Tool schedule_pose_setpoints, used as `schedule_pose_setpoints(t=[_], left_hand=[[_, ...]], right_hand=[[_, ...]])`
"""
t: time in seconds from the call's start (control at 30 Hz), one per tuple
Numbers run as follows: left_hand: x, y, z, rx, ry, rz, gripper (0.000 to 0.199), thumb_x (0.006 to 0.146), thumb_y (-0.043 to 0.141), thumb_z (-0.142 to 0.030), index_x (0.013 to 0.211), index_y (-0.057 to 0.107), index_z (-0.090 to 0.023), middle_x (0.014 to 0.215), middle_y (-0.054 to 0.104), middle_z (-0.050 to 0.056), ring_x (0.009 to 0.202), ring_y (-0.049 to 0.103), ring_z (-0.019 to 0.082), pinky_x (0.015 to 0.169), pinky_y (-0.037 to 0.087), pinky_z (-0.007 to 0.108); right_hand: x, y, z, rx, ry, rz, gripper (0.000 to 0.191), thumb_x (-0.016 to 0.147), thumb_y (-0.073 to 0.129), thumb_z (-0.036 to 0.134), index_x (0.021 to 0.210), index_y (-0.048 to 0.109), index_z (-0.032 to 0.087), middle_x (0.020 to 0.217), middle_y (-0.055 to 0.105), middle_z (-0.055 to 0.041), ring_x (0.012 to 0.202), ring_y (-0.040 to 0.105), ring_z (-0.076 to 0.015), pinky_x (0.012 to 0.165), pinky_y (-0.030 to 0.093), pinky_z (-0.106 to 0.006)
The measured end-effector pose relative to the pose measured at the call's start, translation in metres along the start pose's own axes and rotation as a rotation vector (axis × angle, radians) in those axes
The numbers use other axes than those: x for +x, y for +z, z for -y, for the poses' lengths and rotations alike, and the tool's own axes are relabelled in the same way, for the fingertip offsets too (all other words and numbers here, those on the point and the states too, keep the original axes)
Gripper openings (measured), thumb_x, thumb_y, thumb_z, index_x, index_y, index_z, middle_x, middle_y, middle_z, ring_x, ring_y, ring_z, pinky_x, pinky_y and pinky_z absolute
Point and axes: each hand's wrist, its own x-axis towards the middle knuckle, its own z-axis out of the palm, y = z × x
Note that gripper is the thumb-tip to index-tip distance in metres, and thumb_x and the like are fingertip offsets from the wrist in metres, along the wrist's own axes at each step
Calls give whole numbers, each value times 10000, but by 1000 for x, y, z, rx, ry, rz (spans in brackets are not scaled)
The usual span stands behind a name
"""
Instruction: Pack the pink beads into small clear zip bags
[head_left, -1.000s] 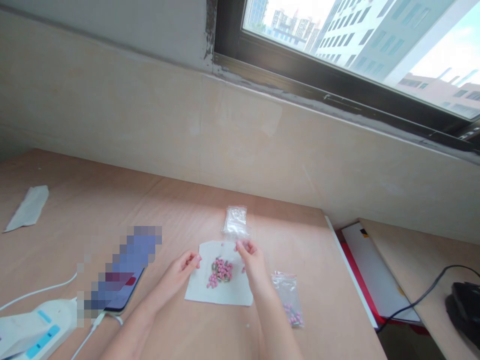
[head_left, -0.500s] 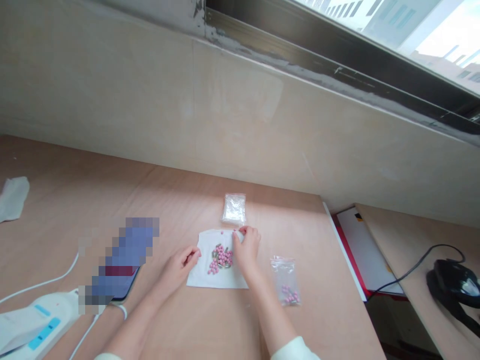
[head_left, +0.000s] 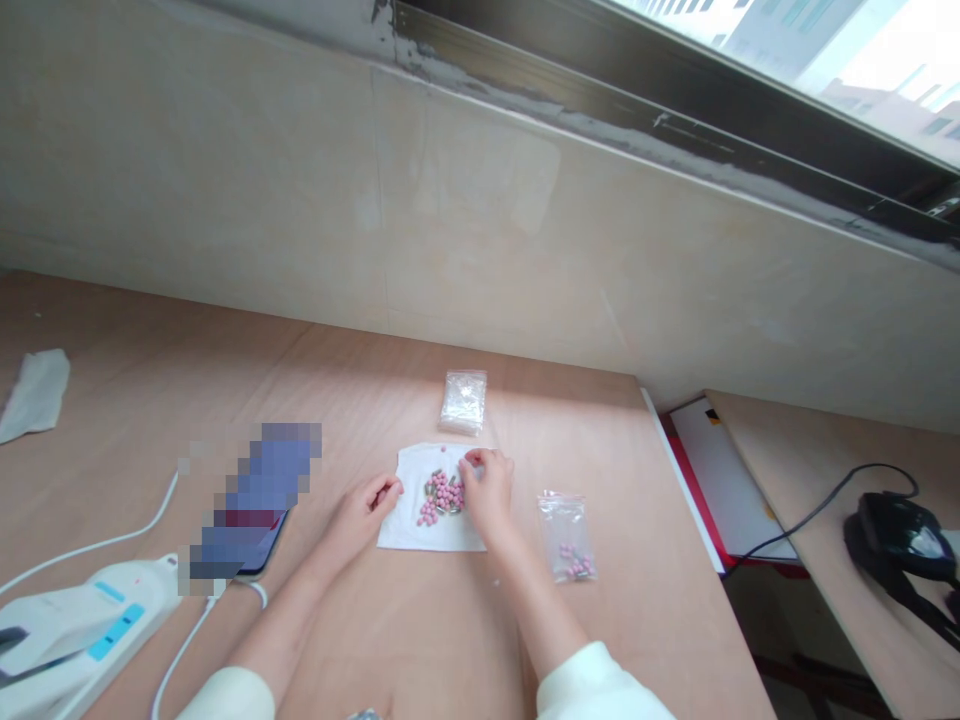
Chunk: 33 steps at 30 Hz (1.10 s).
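Note:
A white sheet [head_left: 405,535], paper or cloth, lies flat on the desk. A loose pile of pink beads [head_left: 429,514], mixed with several darker, longer pieces, rests on its middle, and one pink bead sits apart near the top edge. My left hand [head_left: 366,500] is at the sheet's left edge, its fingers curled and pinched together; whether they grip the sheet is unclear. Over the right part of the sheet, beside the pile, my right hand [head_left: 489,488] is closed with thumb and fingers together. Whatever is between its fingertips is too small to make out.
A clear zip bag [head_left: 568,535] holding some beads lies to the right. Behind the sheet is a stack of clear plastic bags [head_left: 463,402]. To the left are a phone [head_left: 259,555], a white power strip [head_left: 124,615] with cables, and a tissue [head_left: 36,395].
The camera view has shifted slightly. My right hand has come a little nearer to me and the bead pile, away from the sheet's top edge. My left hand stays at the left edge.

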Motion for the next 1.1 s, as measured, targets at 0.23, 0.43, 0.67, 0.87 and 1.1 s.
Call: schedule_pose_setpoints(t=[0.23, 0.43, 0.67, 0.87, 1.1], left_hand=[[0, 2, 2, -27, -17, -16, 230, 735, 437, -372, 695, 543, -172, 633, 518, -14, 614, 479, 134, 550, 372, 197], [0, 3, 3, -15, -17, -16, 243, 734, 439, -391, 702, 538, -172, 618, 511, -23, 604, 480, 131, 546, 355, 194], [1, 0, -3, -79, -26, 13, 253, 725, 445, -407, 677, 513, -168, 599, 477, -32, 605, 463, 126, 549, 341, 196], [-13, -5, -44, -235, -65, 124, 291, 721, 439, -447, 689, 505, -166, 607, 473, -28, 586, 439, 117, 586, 354, 215], [-31, -4, -100, -311, -5, 418, 240, 763, 444, -387, 680, 466, -163, 650, 435, -29, 619, 411, 104, 579, 338, 206]], right_hand=[[-28, -51, -37, -208, 139, -331, 252, 681, 484, 240, 906, 539, 140, 910, 501, -138, 857, 415, -274, 726, 278, -361], [-57, -71, -75, -302, 243, -227, 161, 690, 464, 213, 788, 585, 172, 835, 574, -109, 817, 474, -271, 708, 252, -365], [-62, -77, -73, -226, 235, -206, 157, 702, 433, 146, 698, 589, 162, 753, 597, -64, 724, 510, -210, 728, 256, -347], [-70, -87, -26, -8, -27, -183, 139, 712, 472, 140, 662, 590, 194, 729, 599, -21, 694, 493, -167, 744, 264, -325], [-75, -70, 28, 103, -405, 127, 253, 702, 470, 35, 674, 625, 234, 676, 592, 8, 686, 459, -147, 676, 279, -292]])
